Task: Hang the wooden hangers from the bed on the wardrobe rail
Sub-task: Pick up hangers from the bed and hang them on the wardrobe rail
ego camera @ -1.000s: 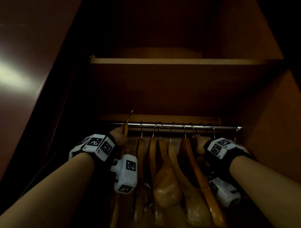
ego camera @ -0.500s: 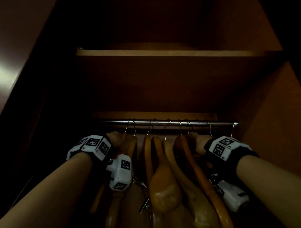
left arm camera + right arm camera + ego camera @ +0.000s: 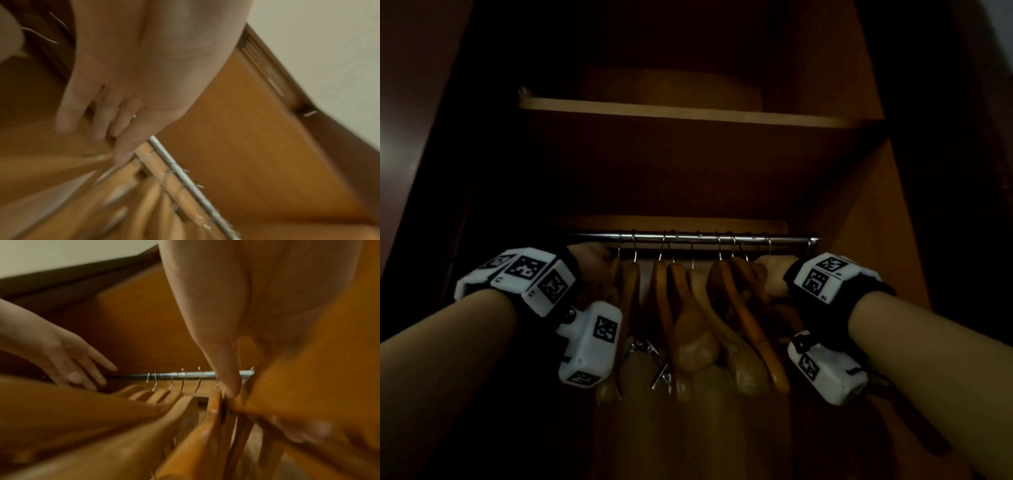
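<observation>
My left hand sits at the left end of the row of wooden hangers, just under the wardrobe rail. Its grip is loose and wide: in the right wrist view the fingers are spread and nearly straight, holding nothing, their tips close to the first hanger on that side. In the left wrist view the same hand shows its thumb reaching down beside the hanger tops, though that picture is blurred.

My right hand is at the opposite end of the row, pressed in among the last hangers. In the right wrist view the thumb points down against the top of one hanger and blurred fingertips show on the far side of the wood, so this grip looks closed around a hanger; the blur keeps me from seeing how firmly.

Between my two grips the hangers hang close together, their metal hooks over the rail. Below my left grip, metal clips dangle from one hanger. Above both grips runs a wardrobe shelf.
</observation>
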Motion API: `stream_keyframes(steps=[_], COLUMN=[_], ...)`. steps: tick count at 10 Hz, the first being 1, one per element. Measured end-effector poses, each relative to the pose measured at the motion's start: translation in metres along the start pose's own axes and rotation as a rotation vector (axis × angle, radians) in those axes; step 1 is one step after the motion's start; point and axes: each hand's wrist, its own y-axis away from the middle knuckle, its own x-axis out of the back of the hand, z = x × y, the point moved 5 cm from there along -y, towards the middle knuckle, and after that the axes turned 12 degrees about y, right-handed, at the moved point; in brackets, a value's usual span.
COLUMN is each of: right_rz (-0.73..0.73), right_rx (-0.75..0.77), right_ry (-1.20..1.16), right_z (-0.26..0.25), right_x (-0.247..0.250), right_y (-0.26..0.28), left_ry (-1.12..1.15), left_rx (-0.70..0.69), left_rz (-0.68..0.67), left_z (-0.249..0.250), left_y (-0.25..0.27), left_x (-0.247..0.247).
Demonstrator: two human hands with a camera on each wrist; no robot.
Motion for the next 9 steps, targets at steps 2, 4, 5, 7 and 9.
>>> stream_keyframes(steps=[2, 4, 5, 7, 9], right_rz=[0.048, -0.077, -0.074, -0.145, -0.215], right_rx=[-0.006, -0.107, -0.158, -0.417, -0.732], right_ry=[-0.011, 0.107, 0.115, 0.11, 0.15], right_z=[0.019, 0.059, 0.094, 0.201, 0.324], right_x=[0.03, 0.067, 0.093, 0.148, 0.212], right_y=[0.06, 0.149, 0.213, 0.37, 0.601], left_ry=[0.046, 0.19, 0.285, 0.444, 0.624], left_rx=[-0.22, -0.387, -0.479, -0.705, -0.827], left_rz=[-0.014, -0.2, -0.325, -0.503, -0.869], left_z=[0.043, 0.107, 0.151, 0.266, 0.37], left_y=[0.053, 0.131, 0.18, 0.325, 0.542], left_x=[-0.003, -0.045, -0.076, -0.135, -0.207])
